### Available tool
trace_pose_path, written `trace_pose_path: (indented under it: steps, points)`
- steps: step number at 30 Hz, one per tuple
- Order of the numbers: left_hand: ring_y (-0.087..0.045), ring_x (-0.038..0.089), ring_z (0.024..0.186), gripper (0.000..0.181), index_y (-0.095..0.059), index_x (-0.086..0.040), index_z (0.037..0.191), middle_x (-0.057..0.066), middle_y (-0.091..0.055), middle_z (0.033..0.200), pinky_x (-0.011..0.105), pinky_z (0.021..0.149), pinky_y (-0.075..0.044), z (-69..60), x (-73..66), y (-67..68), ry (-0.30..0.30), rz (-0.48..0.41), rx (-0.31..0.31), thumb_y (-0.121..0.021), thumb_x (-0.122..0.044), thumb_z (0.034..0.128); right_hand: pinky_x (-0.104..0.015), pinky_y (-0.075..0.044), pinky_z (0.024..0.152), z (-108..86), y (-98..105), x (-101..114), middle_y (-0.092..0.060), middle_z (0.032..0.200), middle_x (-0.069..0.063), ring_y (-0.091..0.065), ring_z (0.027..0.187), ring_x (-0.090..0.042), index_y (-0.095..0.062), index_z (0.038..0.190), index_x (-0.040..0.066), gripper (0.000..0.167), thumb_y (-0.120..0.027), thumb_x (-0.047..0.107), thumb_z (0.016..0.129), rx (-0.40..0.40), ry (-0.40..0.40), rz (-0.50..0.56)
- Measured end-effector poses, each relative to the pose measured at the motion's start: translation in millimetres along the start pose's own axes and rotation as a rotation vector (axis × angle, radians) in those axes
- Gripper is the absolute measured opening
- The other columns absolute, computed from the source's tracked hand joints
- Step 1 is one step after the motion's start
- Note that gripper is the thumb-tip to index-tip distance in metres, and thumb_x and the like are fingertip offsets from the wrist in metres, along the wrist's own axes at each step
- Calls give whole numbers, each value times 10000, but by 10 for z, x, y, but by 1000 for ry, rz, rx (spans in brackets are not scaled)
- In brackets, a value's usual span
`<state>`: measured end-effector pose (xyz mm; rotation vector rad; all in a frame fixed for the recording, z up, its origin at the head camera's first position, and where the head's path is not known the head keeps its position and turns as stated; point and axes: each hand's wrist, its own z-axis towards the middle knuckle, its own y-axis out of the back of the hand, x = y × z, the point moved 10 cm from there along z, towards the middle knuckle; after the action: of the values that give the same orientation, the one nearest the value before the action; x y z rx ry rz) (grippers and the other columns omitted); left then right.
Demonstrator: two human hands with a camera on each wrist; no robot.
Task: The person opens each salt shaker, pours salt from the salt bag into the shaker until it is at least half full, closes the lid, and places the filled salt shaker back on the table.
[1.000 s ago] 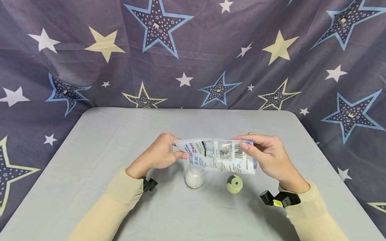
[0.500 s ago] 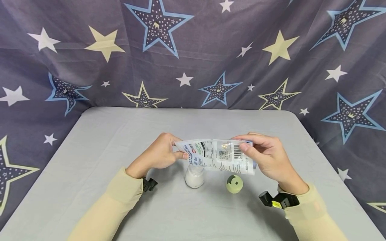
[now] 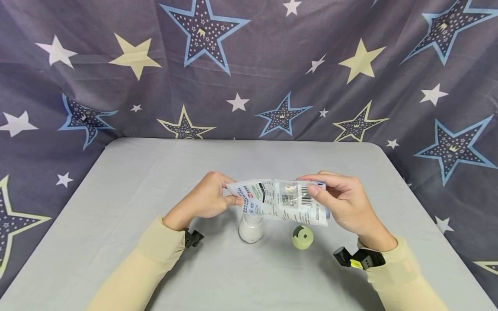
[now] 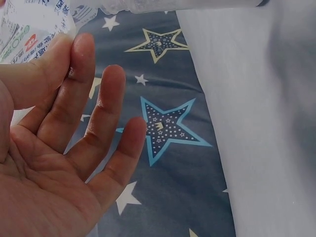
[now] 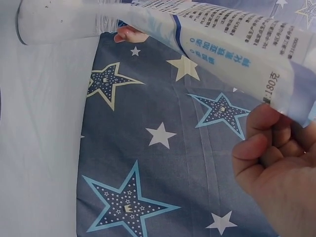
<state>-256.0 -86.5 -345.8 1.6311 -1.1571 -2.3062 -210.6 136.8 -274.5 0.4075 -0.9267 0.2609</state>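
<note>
A white printed salt bag (image 3: pixel 282 201) is held sideways above the table by both hands. My left hand (image 3: pixel 206 198) pinches its left end between thumb and forefinger; the other fingers stretch loosely away in the left wrist view. At the bag's right end, my right hand (image 3: pixel 346 205) grips with the thumb on the near face and fingers behind. Under the bag's left end stands a small clear jar (image 3: pixel 250 230) with white contents, its top hidden in the head view. The right wrist view shows the jar's threaded neck (image 5: pixel 109 17) close against the bag's narrowed end.
A round pale green lid (image 3: pixel 302 238) lies on the table right of the jar. The table has a light grey cover (image 3: pixel 186 162). Behind and beside it hangs a dark star-patterned cloth (image 3: pixel 249 65). Each wrist wears a black camera (image 3: pixel 359 258).
The right hand and its end of the bag have shifted very slightly to the left. The left hand, jar and lid look the same.
</note>
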Motion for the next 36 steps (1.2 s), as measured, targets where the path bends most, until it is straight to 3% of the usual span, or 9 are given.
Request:
trace_pose_path:
  steps: [13, 21, 25, 32, 36]
  points:
    - [-742, 165, 946, 181, -813, -67, 1002, -5, -787, 944, 480, 921, -555, 14, -7, -21, -18, -13, -1, -820, -22, 826, -304, -585, 565, 1, -7, 5, -718, 994, -143, -720, 809, -192, -682, 1162, -149, 231, -586, -143, 952, 2, 0, -8]
    - [-734, 165, 987, 188, -817, -113, 1009, -24, -787, 958, 493, 982, -517, -7, 12, -43, 48, -29, 16, -814, -33, 838, -301, -579, 550, -2, -4, -4, -722, 989, -130, -719, 783, -186, -688, 1164, -138, 229, -586, -130, 959, 4, -11, -22]
    - [-735, 171, 983, 186, -816, -105, 1002, -19, -788, 952, 508, 985, -513, -7, 11, -46, 51, -32, 14, -812, -22, 836, -297, -580, 561, 1, -3, -9, -726, 1003, -124, -716, 793, -181, -690, 1163, -134, 228, -590, -127, 958, 3, -11, -38]
    - [-733, 154, 971, 176, -818, -112, 993, -33, -787, 931, 479, 969, -524, -4, 23, -51, 60, -20, 11, -812, -27, 839, -303, -583, 564, 2, -9, -18, -729, 1026, -130, -718, 802, -188, -694, 1168, -122, 234, -590, -126, 959, 9, -14, -47]
    - [-739, 155, 956, 178, -814, -87, 1004, -19, -788, 935, 446, 939, -546, 3, 5, -44, 32, -15, 10, -816, -31, 835, -307, -589, 578, 0, -3, -17, -726, 1026, -137, -722, 806, -192, -692, 1171, -123, 237, -586, -128, 960, 7, -19, -48]
